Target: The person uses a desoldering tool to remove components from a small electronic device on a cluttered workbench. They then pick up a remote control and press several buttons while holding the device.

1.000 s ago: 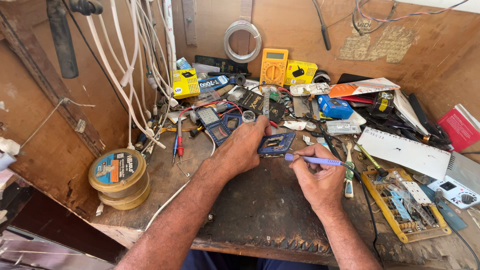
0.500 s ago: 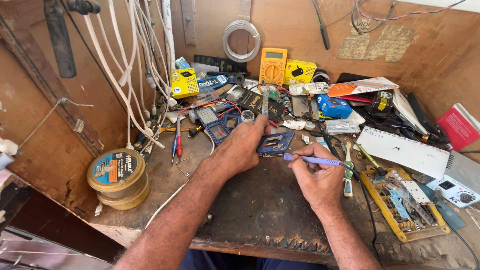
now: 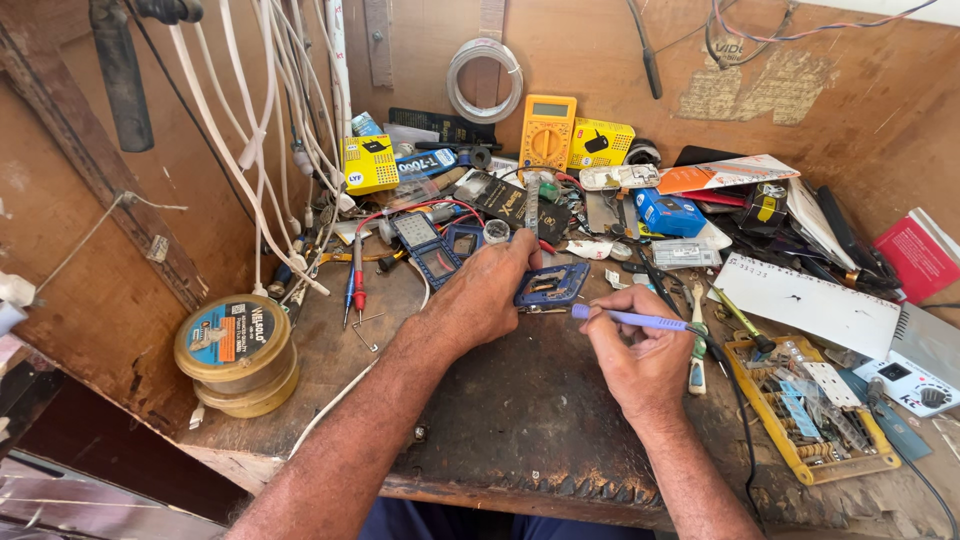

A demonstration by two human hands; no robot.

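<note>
My left hand [image 3: 485,295] rests on a small blue opened phone frame [image 3: 553,284] lying on the dark mat of the wooden bench [image 3: 330,370], holding it down. My right hand [image 3: 640,355] grips a thin purple-handled tool [image 3: 630,319] like a pen, its tip pointing left at the near edge of the blue frame. Both forearms come up from the bottom of the view.
A yellow multimeter [image 3: 546,130] with red and blue probes [image 3: 354,282], yellow boxes, phone parts and boards crowd the back. A round tin of solder wire [image 3: 235,350] sits left. A yellow parts tray [image 3: 810,410] and white notepad [image 3: 805,300] lie right. White cables hang at left.
</note>
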